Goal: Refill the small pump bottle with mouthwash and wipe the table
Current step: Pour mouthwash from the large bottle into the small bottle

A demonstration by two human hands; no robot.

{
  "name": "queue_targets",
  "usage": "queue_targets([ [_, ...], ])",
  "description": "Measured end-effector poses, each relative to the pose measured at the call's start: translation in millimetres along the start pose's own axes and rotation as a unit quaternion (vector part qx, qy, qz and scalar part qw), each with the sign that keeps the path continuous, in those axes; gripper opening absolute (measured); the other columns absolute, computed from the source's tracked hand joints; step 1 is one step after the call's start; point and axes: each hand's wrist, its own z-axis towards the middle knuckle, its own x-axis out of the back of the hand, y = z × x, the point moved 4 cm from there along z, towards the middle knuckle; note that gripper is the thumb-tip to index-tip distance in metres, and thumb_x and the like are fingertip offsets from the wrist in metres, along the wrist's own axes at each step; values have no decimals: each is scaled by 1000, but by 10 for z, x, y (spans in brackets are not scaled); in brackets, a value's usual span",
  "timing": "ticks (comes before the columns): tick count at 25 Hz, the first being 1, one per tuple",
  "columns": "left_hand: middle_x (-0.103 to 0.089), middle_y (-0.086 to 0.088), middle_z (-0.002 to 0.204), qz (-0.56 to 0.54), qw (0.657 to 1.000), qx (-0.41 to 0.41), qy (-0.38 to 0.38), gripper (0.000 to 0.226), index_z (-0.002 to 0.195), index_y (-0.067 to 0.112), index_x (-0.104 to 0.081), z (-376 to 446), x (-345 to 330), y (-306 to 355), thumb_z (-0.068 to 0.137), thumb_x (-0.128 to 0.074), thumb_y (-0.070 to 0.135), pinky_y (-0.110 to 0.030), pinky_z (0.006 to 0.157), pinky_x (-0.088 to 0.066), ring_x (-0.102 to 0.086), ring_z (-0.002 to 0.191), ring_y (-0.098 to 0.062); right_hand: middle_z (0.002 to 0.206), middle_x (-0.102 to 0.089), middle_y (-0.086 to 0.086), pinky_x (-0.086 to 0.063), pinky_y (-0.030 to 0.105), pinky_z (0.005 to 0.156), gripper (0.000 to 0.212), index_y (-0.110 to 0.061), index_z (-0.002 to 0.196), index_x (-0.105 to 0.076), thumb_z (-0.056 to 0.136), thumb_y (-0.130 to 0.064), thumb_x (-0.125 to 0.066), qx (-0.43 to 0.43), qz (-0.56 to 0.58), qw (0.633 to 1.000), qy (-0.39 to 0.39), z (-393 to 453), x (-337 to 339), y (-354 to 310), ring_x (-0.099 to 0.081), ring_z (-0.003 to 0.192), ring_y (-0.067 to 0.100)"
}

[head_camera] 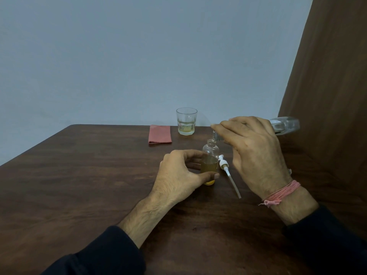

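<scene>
A small clear bottle (210, 153) stands upright on the brown table (79, 175), its neck uncapped, with yellowish liquid filling about its lower half. My left hand (182, 173) grips it around the lower body. My right hand (254, 149) holds a larger clear bottle (286, 125) tipped nearly level, its mouth just above and right of the small bottle's neck. The white pump head with its long tube (228, 173) lies on the table right of the small bottle.
A glass tumbler (186, 121) with a little yellowish liquid stands near the table's far edge. A folded pink cloth (160, 134) lies left of it. A brown curtain (327, 86) hangs at the right, a blue-grey wall behind.
</scene>
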Motion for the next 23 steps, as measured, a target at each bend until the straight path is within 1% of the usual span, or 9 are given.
queue_targets([
  [4, -84, 27, 101, 2, 1000, -3, 3, 52, 118, 40, -82, 5, -2, -9, 73, -106, 47, -8, 93, -58, -75, 98, 19, 127, -77, 4, -49, 54, 102, 70, -11, 134, -75, 70, 14, -84, 4, -5, 1000, -3, 4, 0, -6, -69, 117, 36],
  [9, -85, 25, 106, 8, 1000, -12, -4, 57, 127, 36, -83, 11, -14, -3, 75, -105, 47, -9, 94, -59, -76, 100, 18, 126, -77, 5, -50, 55, 101, 67, -10, 133, -76, 71, 15, -83, 5, -10, 1000, -2, 9, 17, 2, -70, 117, 37],
  [12, -83, 27, 105, 13, 1000, -6, -12, 56, 126, 39, -81, 27, -25, -15, 76, -104, 48, -2, 88, -54, -73, 101, 21, 128, -77, 4, -49, 55, 102, 68, -11, 134, -75, 72, 15, -83, 4, -7, 1000, -7, 8, 22, 2, -70, 118, 37],
  [15, -83, 29, 106, 12, 1000, -2, -13, 56, 125, 40, -81, 28, -26, -25, 76, -104, 49, -2, 88, -51, -72, 101, 22, 128, -77, 5, -50, 55, 102, 68, -10, 134, -75, 71, 15, -83, 4, -8, 1000, -9, 15, 23, 6, -70, 117, 37],
  [19, -84, 27, 108, 17, 1000, -7, -14, 57, 127, 40, -80, 29, -34, -19, 76, -103, 49, 0, 85, -50, -73, 103, 20, 126, -78, 4, -51, 54, 101, 66, -10, 132, -76, 71, 15, -83, 7, -6, 1000, -3, 14, 34, -3, -70, 117, 37],
  [21, -84, 26, 110, 17, 1000, -8, -10, 58, 129, 39, -81, 18, -32, -14, 76, -103, 49, -1, 87, -51, -74, 103, 18, 126, -78, 4, -51, 55, 101, 66, -10, 132, -76, 71, 15, -84, 4, -3, 1000, -3, 16, 39, -1, -70, 116, 37],
  [23, -85, 26, 111, 16, 1000, -7, -11, 60, 132, 37, -81, 12, -29, -5, 77, -103, 49, -6, 93, -53, -75, 104, 17, 126, -78, 4, -51, 55, 101, 66, -10, 131, -77, 71, 15, -83, 3, -2, 1000, -3, 13, 41, -1, -71, 115, 37],
])
